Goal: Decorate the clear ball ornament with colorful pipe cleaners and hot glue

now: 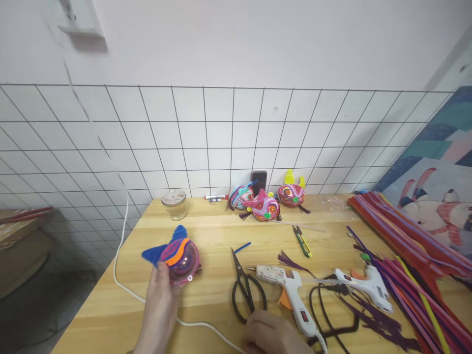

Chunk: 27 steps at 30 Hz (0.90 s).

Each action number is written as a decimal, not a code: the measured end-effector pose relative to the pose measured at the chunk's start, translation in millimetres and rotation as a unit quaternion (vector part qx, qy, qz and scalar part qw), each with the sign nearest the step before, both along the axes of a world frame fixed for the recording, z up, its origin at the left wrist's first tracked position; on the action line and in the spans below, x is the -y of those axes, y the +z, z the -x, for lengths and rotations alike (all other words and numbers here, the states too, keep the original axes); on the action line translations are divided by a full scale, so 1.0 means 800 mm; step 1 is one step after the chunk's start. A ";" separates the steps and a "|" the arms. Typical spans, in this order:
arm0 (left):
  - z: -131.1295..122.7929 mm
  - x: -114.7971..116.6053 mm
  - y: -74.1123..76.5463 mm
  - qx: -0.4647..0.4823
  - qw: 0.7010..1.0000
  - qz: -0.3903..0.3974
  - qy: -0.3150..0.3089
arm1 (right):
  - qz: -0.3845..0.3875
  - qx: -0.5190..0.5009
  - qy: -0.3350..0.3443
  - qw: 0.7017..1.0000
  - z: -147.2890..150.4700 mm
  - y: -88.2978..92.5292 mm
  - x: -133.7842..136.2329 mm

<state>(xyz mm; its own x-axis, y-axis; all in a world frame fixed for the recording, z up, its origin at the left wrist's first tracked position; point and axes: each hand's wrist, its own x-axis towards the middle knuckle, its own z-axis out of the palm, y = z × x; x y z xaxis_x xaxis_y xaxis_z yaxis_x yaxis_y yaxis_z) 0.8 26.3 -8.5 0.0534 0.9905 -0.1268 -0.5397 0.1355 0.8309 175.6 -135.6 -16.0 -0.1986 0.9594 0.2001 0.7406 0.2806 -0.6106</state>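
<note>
My left hand (161, 300) grips a clear plastic ball (185, 263) partly covered with purple, orange and pink pipe cleaners. Two blue fuzzy points stick out from its upper left side. The ball is held just above the left part of the table. At the bottom edge, my right hand (275, 334) is curled, close to the handles of black scissors (245, 287). Whether it touches them, or has anything in its fingers, is hidden. A white hot glue gun (293, 295) lies to the right of the scissors, and a short blue pipe cleaner piece (242, 247) by their tip.
Several finished pipe-cleaner fish (265, 206) stand along the wall, beside a marker (216, 197) and a glass jar (174, 204). Green thread snips (302, 241), a second glue gun (365, 285), purple tassels (379, 319) and pipe cleaner bundles (409, 236) lie right. A white cord (199, 323) crosses the front.
</note>
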 end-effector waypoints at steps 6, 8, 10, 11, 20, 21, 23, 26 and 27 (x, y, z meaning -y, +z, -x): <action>-0.009 0.013 -0.022 -0.047 0.996 0.048 -0.062 | 0.019 -0.026 -0.170 0.985 -0.039 0.043 -0.033; -0.009 0.014 -0.022 -0.045 0.996 0.035 -0.066 | 0.030 -0.036 -0.189 0.981 -0.059 0.053 -0.049; -0.008 0.014 -0.021 -0.052 0.996 0.031 -0.064 | 0.046 -0.049 -0.203 0.977 -0.078 0.059 -0.064; -0.008 0.014 -0.020 -0.059 0.996 0.032 -0.062 | 0.052 -0.057 -0.208 0.975 -0.085 0.059 -0.069; -0.005 0.006 -0.030 -0.054 0.996 0.024 -0.060 | 0.096 -0.109 -0.251 0.957 -0.095 0.037 -0.067; -0.005 0.006 -0.031 -0.050 0.996 0.024 -0.063 | 0.097 -0.109 -0.255 0.956 -0.091 0.037 -0.062; -0.005 0.007 -0.032 -0.042 0.997 0.023 -0.066 | 0.098 -0.107 -0.253 0.957 -0.082 0.039 -0.053; -0.005 0.009 -0.032 -0.040 0.997 0.015 -0.064 | 0.094 -0.086 -0.228 0.965 -0.069 0.048 -0.039; -0.005 0.009 -0.033 -0.038 0.997 0.008 -0.063 | 0.086 -0.071 -0.221 0.969 -0.065 0.052 -0.035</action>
